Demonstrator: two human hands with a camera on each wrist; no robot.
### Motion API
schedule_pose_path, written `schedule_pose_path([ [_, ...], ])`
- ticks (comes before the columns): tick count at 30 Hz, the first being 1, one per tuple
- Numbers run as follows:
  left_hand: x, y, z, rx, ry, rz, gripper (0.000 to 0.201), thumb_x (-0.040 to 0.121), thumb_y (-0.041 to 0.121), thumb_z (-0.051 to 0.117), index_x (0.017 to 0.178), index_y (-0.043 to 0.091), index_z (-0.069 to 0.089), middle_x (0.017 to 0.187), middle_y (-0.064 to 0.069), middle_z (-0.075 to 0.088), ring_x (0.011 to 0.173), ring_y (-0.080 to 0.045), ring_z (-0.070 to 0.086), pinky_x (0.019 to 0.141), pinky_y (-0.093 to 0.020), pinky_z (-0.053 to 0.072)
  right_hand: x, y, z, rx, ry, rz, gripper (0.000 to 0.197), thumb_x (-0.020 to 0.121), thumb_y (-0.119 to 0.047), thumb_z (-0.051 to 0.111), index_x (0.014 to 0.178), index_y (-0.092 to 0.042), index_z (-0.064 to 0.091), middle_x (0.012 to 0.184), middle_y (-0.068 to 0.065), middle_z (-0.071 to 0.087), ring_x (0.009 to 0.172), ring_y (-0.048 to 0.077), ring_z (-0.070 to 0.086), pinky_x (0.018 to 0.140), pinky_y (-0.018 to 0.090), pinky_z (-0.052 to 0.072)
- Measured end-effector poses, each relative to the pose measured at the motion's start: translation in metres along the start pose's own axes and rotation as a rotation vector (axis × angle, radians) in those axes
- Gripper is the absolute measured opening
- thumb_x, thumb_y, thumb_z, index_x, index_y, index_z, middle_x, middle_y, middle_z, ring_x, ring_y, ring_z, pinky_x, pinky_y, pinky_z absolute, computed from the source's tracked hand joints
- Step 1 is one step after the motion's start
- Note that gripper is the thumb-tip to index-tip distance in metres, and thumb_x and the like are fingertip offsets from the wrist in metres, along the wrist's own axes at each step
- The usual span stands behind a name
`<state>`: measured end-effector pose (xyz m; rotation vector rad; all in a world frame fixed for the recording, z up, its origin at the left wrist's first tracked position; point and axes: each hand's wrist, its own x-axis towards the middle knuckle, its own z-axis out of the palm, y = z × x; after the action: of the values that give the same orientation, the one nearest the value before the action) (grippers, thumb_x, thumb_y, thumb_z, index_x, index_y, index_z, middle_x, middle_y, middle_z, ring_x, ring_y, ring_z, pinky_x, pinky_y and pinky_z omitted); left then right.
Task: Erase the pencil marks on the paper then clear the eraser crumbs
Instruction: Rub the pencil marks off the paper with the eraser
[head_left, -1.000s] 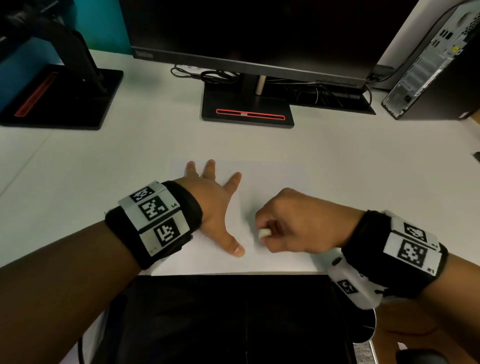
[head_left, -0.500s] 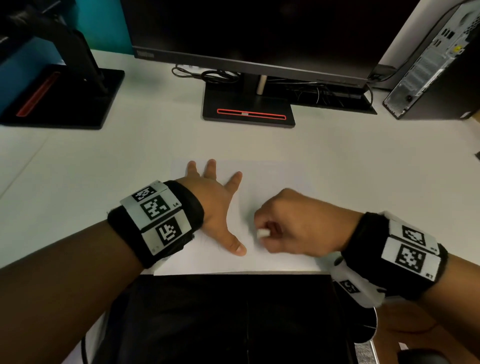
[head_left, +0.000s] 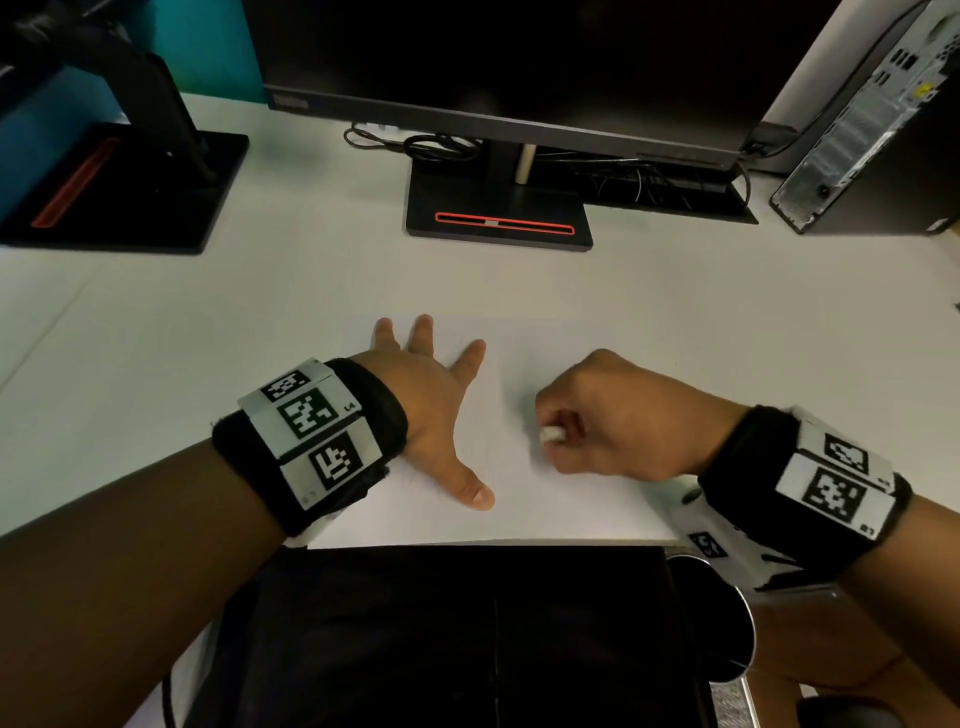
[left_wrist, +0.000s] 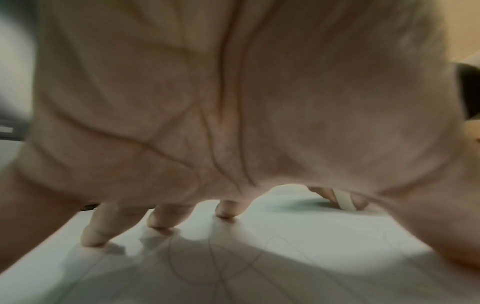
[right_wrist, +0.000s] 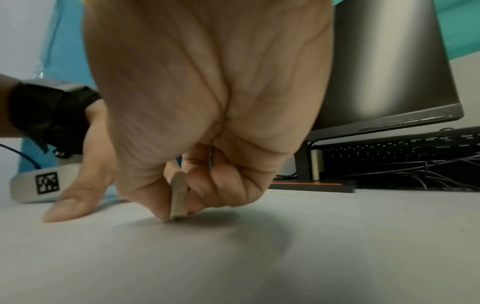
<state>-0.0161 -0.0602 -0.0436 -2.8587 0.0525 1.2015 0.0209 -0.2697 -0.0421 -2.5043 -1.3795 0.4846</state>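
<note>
A white sheet of paper (head_left: 524, 364) lies on the desk in front of me. My left hand (head_left: 431, 395) lies on its left part with fingers spread and fingertips (left_wrist: 94, 236) pressing it down. Faint pencil lines (left_wrist: 218, 265) run under that palm. My right hand (head_left: 613, 415) pinches a small white eraser (head_left: 551, 433) between thumb and fingers. The eraser's lower end (right_wrist: 178, 214) touches the paper a little right of my left thumb (head_left: 475, 493). The eraser (left_wrist: 344, 200) also shows past the left palm.
A monitor on a black stand (head_left: 498, 218) is behind the paper, with cables (head_left: 415, 143) and a keyboard (right_wrist: 394, 152) under it. A second black stand (head_left: 119, 187) sits at far left, a computer tower (head_left: 872, 124) at far right. The desk's front edge (head_left: 467, 545) is just below the paper.
The right hand with the eraser has shifted a little to the right, away from the left thumb. The left hand stays spread on the paper.
</note>
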Motion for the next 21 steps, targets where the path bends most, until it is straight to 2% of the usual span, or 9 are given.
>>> schedule_pose_path([
  [3,0.0,0.0,0.001,-0.006,0.002,-0.004,0.152,0.052,0.091,0.07,0.148,0.04,-0.037,0.159,-0.011,-0.04,0.146,-0.048,-0.028,0.117,-0.066,0.025,-0.004,-0.012,0.009,0.071,-0.073,-0.064,0.016,0.082,-0.023,0.069,0.07,-0.017,0.06,0.061,-0.007,0.057,0.059,0.013,0.053,0.059,0.014,0.038],
  [5,0.0,0.0,0.001,-0.007,0.006,-0.007,0.152,0.053,0.091,0.069,0.149,0.04,-0.036,0.159,-0.012,-0.039,0.146,-0.048,-0.028,0.118,-0.067,0.022,-0.01,-0.01,0.008,0.086,-0.113,-0.038,0.016,0.083,-0.023,0.069,0.07,-0.018,0.06,0.061,-0.006,0.056,0.059,0.013,0.053,0.06,0.014,0.039],
  [8,0.0,0.0,-0.001,0.0,0.02,-0.017,0.151,0.052,0.093,0.067,0.15,0.039,-0.035,0.16,-0.014,-0.037,0.147,-0.049,-0.026,0.118,-0.067,0.018,-0.011,0.014,-0.004,-0.045,0.004,0.075,0.018,0.081,-0.023,0.066,0.066,-0.018,0.057,0.058,-0.005,0.052,0.054,0.012,0.047,0.058,0.019,0.036],
  [11,0.004,0.0,-0.002,-0.015,0.039,-0.026,0.151,0.051,0.095,0.065,0.15,0.039,-0.034,0.161,-0.015,-0.034,0.147,-0.051,-0.023,0.117,-0.066,0.023,-0.014,0.024,-0.007,-0.055,0.151,0.242,0.021,0.085,-0.022,0.067,0.067,-0.019,0.057,0.055,-0.007,0.051,0.051,0.01,0.045,0.057,0.024,0.035],
  [13,0.006,-0.002,-0.003,-0.027,0.065,-0.029,0.151,0.049,0.096,0.064,0.151,0.04,-0.033,0.163,-0.015,-0.03,0.149,-0.052,-0.017,0.115,-0.065,0.029,-0.018,0.016,-0.005,0.266,0.237,0.363,0.018,0.092,-0.022,0.067,0.077,-0.012,0.065,0.06,-0.005,0.06,0.052,0.007,0.051,0.057,0.026,0.043],
  [16,0.006,-0.009,-0.006,-0.013,0.067,-0.016,0.153,0.046,0.094,0.068,0.151,0.042,-0.03,0.165,-0.012,-0.027,0.151,-0.049,-0.012,0.115,-0.064,0.03,-0.021,-0.012,0.007,1.119,0.28,0.47,0.015,0.097,-0.01,0.063,0.084,-0.001,0.061,0.083,0.017,0.072,0.066,0.023,0.066,0.062,0.03,0.057],
  [18,0.006,-0.013,-0.007,0.016,0.055,-0.01,0.155,0.045,0.089,0.075,0.153,0.043,-0.027,0.165,-0.01,-0.028,0.152,-0.046,-0.012,0.115,-0.062,0.032,-0.02,-0.031,0.02,1.55,0.171,0.513,0.01,0.093,-0.012,0.061,0.086,-0.005,0.059,0.098,0.029,0.072,0.077,0.033,0.071,0.068,0.033,0.061],
  [20,0.004,-0.015,-0.004,0.04,0.059,-0.003,0.156,0.045,0.087,0.078,0.153,0.044,-0.026,0.165,-0.01,-0.028,0.153,-0.044,-0.01,0.114,-0.06,0.034,-0.021,-0.037,0.031,1.783,0.005,0.524,0.009,0.093,-0.015,0.058,0.087,-0.009,0.056,0.113,0.036,0.067,0.098,0.043,0.071,0.082,0.04,0.062],
  [21,0.004,-0.016,-0.004,0.055,0.063,0.001,0.156,0.044,0.087,0.078,0.152,0.044,-0.027,0.165,-0.01,-0.028,0.153,-0.044,-0.01,0.113,-0.06,0.035,-0.02,-0.031,0.032,1.862,-0.017,0.547,0.009,0.095,-0.016,0.056,0.088,-0.01,0.054,0.119,0.038,0.065,0.106,0.046,0.069,0.088,0.044,0.06],
])
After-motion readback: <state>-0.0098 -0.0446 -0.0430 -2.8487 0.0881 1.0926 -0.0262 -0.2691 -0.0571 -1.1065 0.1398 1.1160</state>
